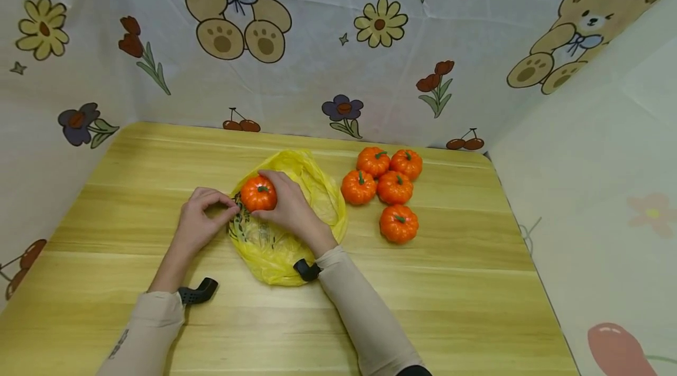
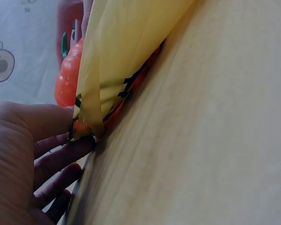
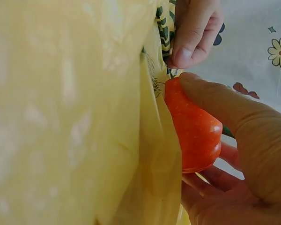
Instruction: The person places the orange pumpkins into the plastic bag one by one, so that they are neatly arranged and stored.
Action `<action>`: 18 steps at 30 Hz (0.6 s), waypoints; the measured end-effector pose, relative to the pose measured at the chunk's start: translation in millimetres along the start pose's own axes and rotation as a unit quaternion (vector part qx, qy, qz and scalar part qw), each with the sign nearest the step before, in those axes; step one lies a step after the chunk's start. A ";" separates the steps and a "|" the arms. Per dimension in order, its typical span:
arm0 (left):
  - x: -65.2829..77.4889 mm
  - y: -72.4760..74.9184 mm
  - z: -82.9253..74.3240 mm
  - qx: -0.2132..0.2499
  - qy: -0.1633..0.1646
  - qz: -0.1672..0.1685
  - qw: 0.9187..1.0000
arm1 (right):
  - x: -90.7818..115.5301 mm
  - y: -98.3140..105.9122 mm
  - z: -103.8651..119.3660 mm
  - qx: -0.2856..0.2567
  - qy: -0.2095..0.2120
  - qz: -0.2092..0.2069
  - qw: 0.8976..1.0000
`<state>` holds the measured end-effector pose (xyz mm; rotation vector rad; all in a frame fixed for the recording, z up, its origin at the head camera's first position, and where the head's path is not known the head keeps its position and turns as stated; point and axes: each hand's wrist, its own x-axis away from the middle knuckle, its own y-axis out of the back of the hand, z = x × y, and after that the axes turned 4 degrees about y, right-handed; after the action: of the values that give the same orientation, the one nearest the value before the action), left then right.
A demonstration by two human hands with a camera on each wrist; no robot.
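Note:
A yellow plastic bag (image 1: 317, 200) with dark print lies spread on the table, its mouth facing up. My left hand (image 1: 203, 220) pinches the bag's left rim between thumb and fingertips; the left wrist view shows the thin film (image 2: 117, 56) in that pinch. Over the left part of the bag, my right hand (image 1: 288, 205) grips a small orange pumpkin (image 1: 258, 193) with a green stem. In the right wrist view the thumb and fingers curl round the pumpkin (image 3: 192, 131), right beside the bag's film (image 3: 84, 117).
To the right of the bag sit several more orange pumpkins (image 1: 395, 187) in a cluster, with one pumpkin (image 1: 399, 224) nearest the front. The wooden table (image 1: 465, 294) meets a printed cloth backdrop (image 1: 307, 76) at the back and sides. Black wrist devices (image 1: 199, 291) stick out from the sleeves.

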<state>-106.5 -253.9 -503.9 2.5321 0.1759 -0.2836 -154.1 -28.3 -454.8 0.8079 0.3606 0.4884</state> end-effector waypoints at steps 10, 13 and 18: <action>1.3 1.3 0.9 0.003 0.003 0.003 1.000 | 1.1 -2.8 -2.1 -0.024 0.000 0.012 1.000; 2.2 1.5 0.5 0.005 0.006 0.004 1.000 | 1.5 -2.2 -2.1 -0.023 -0.001 0.018 1.000; 1.3 1.5 -0.1 0.002 0.008 0.006 1.000 | 2.0 3.5 1.0 -0.015 0.007 0.018 1.000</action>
<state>-104.9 -255.0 -503.3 2.5381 0.1660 -0.2603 -152.9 -25.7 -451.8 0.7841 0.3512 0.5313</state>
